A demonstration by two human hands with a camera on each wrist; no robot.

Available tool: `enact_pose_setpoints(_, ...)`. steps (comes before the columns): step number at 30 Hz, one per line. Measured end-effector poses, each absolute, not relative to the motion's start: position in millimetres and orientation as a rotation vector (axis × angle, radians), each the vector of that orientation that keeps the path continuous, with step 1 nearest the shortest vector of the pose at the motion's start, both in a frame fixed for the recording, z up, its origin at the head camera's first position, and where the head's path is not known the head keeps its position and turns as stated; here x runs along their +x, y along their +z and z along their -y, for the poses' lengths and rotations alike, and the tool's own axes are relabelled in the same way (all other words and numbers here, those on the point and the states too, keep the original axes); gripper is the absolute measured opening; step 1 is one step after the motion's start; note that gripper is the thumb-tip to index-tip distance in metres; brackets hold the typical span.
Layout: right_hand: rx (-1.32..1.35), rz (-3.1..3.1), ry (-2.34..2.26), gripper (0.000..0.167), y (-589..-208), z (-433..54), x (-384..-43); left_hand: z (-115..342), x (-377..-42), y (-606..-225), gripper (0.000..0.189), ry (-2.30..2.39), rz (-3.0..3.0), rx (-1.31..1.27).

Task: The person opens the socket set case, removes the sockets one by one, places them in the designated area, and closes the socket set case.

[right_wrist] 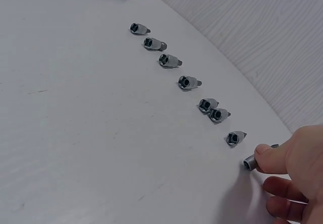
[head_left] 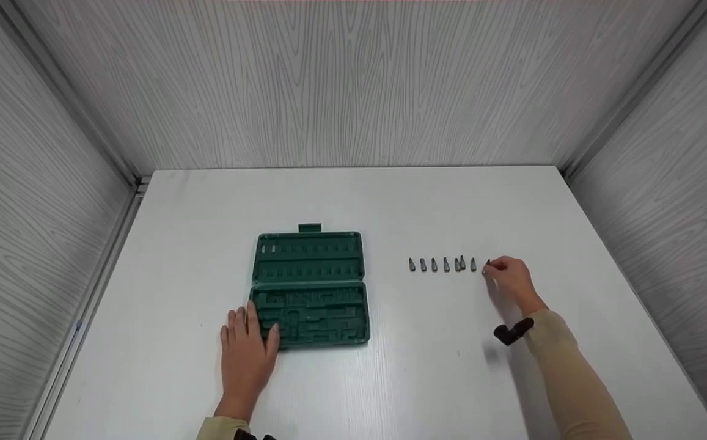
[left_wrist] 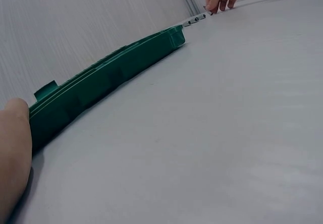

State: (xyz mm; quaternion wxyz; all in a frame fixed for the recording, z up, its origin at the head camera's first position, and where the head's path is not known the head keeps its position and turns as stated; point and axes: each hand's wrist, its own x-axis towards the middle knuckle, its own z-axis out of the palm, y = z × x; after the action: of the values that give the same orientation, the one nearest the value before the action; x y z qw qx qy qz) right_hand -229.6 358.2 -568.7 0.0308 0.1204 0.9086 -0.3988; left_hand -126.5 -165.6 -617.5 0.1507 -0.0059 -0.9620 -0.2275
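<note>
A green plastic tool case (head_left: 307, 283) lies unfolded on the white table, its moulded slots facing up; two small light pieces sit in its upper left slots. My left hand (head_left: 245, 354) rests at the case's lower left corner, fingers extended along the side and thumb at the front edge. At the right, my right hand (head_left: 512, 282) pinches a metal bit socket (right_wrist: 251, 162) between thumb and fingers, at the table surface. To its left several more bit sockets (head_left: 446, 264) lie in a row, tips pointing away; two of them touch.
Grey wood-grain panels (head_left: 341, 85) enclose the white table (head_left: 414, 391) at the back and both sides. The case's latch tab (head_left: 310, 227) sticks out from its far edge. A dark wrist device (head_left: 513, 330) sits on the right wrist.
</note>
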Motion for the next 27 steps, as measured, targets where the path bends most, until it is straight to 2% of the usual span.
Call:
enact_pose_setpoints(9,0.477,-2.836,-1.165,0.029,-569.7,-352.0,-232.6,164.9,-125.7,-616.8,0.076,-0.665,2.776,-0.016)
enact_pose_setpoints(27,0.499,-2.849,-1.213,0.034,-571.5,-349.0,-229.9,165.7,-126.8,-616.6,0.074,-0.659,2.769,-0.015)
